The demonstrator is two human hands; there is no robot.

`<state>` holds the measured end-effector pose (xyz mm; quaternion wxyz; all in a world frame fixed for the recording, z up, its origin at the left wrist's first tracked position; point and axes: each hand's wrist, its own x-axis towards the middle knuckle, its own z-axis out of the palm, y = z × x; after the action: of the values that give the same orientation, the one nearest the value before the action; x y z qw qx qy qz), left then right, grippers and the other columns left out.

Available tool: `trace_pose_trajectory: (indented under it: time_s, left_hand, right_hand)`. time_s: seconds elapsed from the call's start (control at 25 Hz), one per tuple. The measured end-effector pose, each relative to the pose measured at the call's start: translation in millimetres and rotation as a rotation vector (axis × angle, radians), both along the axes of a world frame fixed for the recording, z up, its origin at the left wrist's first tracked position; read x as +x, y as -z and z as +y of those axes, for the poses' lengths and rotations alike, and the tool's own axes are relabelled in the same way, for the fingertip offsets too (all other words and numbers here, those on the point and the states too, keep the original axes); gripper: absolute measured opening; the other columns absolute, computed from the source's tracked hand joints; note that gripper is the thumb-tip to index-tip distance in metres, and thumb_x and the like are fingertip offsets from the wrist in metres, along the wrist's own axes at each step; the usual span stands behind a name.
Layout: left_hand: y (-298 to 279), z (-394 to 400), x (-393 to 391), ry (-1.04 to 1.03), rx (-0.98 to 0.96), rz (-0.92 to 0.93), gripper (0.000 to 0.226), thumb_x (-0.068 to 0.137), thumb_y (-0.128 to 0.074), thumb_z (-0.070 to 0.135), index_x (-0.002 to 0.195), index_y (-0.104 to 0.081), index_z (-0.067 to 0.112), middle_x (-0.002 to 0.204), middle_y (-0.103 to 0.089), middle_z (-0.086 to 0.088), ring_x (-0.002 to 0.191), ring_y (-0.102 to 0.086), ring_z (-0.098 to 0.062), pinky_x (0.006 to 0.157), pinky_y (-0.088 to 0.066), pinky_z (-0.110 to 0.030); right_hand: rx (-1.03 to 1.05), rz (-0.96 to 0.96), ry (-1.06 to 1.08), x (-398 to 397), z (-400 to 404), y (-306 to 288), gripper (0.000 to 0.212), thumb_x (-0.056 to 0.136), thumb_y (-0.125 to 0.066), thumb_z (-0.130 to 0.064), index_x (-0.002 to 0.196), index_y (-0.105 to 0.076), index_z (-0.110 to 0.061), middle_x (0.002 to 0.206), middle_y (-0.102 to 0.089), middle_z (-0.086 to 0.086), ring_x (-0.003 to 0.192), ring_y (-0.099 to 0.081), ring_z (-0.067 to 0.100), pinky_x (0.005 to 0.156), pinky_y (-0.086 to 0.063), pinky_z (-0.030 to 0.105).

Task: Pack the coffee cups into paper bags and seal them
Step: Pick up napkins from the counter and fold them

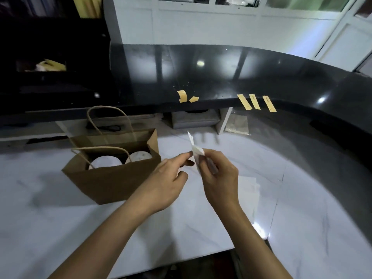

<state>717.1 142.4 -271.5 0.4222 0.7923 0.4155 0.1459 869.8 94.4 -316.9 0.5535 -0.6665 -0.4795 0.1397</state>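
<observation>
While your forearms reach out over the white counter (60, 228), both of your hands meet above it, just right of the bag (112, 178). Your right hand (218, 178) has its fingers curled round a white slip (194, 153) of folded paper, holding it upright so that its narrow tip points away from you. Your left hand (169, 182) comes in from the side with thumb and forefinger extended toward the slip's lower edge; the blur keeps me from telling whether those fingertips actually pinch the paper or only touch it. Its other fingers are loosely bent.

Under your right wrist, flat on the counter, lies some more white paper (248, 190), faint against the marble.

The brown bag stands open on the counter to your left, its mouth wide and both twine handles (108, 119) standing up. Inside it, side by side, sit two cups (106, 162) with white lids, their tops below the bag's rim.

Farther off, a raised black ledge (221, 73) curves round the counter. Stuck along its near edge are three tan strips (256, 102) hanging side by side to your right, and nearer the middle one curled tan piece (182, 96) with a small scrap (193, 99) just beside it.
</observation>
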Motion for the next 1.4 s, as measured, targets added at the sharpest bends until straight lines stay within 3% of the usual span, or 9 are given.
trace_pose_trajectory:
  time_s: [0.12, 0.24, 0.48, 0.64, 0.84, 0.96, 1.16, 1.32, 1.4]
  left_hand:
    - [-19, 1, -19, -0.066, 0.180, -0.026, 0.045, 0.104, -0.044, 0.026, 0.144, -0.040, 0.047, 0.128, -0.051, 0.030, 0.112, -0.046, 0.003, 0.095, -0.045, -0.027]
    - [-40, -2, -41, -0.151, 0.375, -0.043, 0.037, 0.101, -0.049, 0.025, 0.134, -0.051, 0.042, 0.108, -0.046, 0.039, 0.115, -0.043, 0.008, 0.088, -0.043, -0.016]
    - [-68, -1, -82, -0.366, 0.664, -0.129, 0.026, 0.101, -0.048, 0.018, 0.122, -0.064, 0.023, 0.105, -0.063, 0.015, 0.103, -0.056, -0.007, 0.083, -0.049, -0.022]
    - [-69, 8, -107, -0.568, 0.764, -0.098, 0.025, 0.100, -0.049, 0.018, 0.120, -0.064, 0.018, 0.103, -0.064, 0.011, 0.095, -0.051, -0.009, 0.078, -0.040, -0.015]
    - [-53, 28, -129, -0.678, 0.471, -0.191, 0.022, 0.104, -0.044, 0.026, 0.115, -0.063, 0.032, 0.106, -0.065, 0.024, 0.101, -0.058, 0.000, 0.072, -0.044, -0.014]
    - [-41, 39, -138, -0.675, 0.311, -0.214, 0.023, 0.106, -0.045, 0.025, 0.115, -0.065, 0.031, 0.110, -0.070, 0.020, 0.111, -0.058, 0.004, 0.083, -0.043, -0.017]
    - [-30, 50, -152, -0.619, 0.150, -0.174, 0.026, 0.100, -0.057, 0.019, 0.113, -0.069, 0.037, 0.113, -0.068, 0.020, 0.116, -0.055, 0.002, 0.092, -0.042, -0.021]
    - [-26, 55, -163, -0.597, 0.068, -0.252, 0.037, 0.102, -0.039, 0.049, 0.107, -0.073, 0.038, 0.114, -0.068, 0.022, 0.118, -0.052, 0.006, 0.099, -0.036, -0.020]
    - [-21, 59, -167, -0.646, 0.082, -0.210, 0.041, 0.106, -0.033, 0.050, 0.106, -0.073, 0.040, 0.114, -0.067, 0.024, 0.118, -0.051, 0.006, 0.090, -0.033, -0.015]
  right_hand:
    - [-0.019, 0.146, 0.003, -6, 18, -13, 0.018, 0.097, -0.062, -0.019, 0.093, -0.074, -0.032, 0.081, -0.072, -0.012, 0.077, -0.068, 0.013, 0.064, -0.056, 0.030]
    - [0.008, 0.198, 0.017, -10, 33, -28, 0.027, 0.097, -0.066, -0.018, 0.087, -0.072, -0.042, 0.079, -0.072, -0.019, 0.078, -0.069, 0.006, 0.060, -0.057, 0.022]
    - [0.043, 0.283, -0.029, -26, 55, -47, 0.021, 0.097, -0.069, -0.023, 0.094, -0.069, -0.043, 0.084, -0.069, -0.036, 0.086, -0.067, -0.009, 0.059, -0.051, 0.009]
    - [0.033, 0.276, -0.075, -37, 67, -48, 0.014, 0.096, -0.069, -0.028, 0.098, -0.069, -0.042, 0.091, -0.069, -0.033, 0.094, -0.063, -0.010, 0.062, -0.052, 0.009]
    - [0.034, 0.289, -0.125, -51, 76, -51, 0.012, 0.096, -0.071, -0.024, 0.103, -0.071, -0.033, 0.094, -0.069, -0.024, 0.090, -0.065, -0.006, 0.063, -0.050, 0.008]
    - [0.051, 0.261, -0.181, -62, 80, -54, 0.017, 0.096, -0.071, -0.021, 0.097, -0.069, -0.037, 0.085, -0.069, -0.030, 0.087, -0.066, -0.003, 0.063, -0.051, 0.010]
    - [0.033, 0.214, -0.269, -76, 90, -48, 0.007, 0.095, -0.070, -0.017, 0.098, -0.074, -0.022, 0.086, -0.072, -0.012, 0.079, -0.065, 0.006, 0.061, -0.048, 0.011]
    - [-0.061, 0.102, -0.350, -79, 97, -46, 0.008, 0.092, -0.072, -0.018, 0.092, -0.074, -0.026, 0.082, -0.071, -0.014, 0.074, -0.063, 0.002, 0.058, -0.044, 0.009]
    - [-0.126, 0.000, -0.384, -80, 101, -47, 0.013, 0.091, -0.074, -0.022, 0.089, -0.072, -0.034, 0.080, -0.071, -0.017, 0.075, -0.064, 0.000, 0.059, -0.046, 0.010]
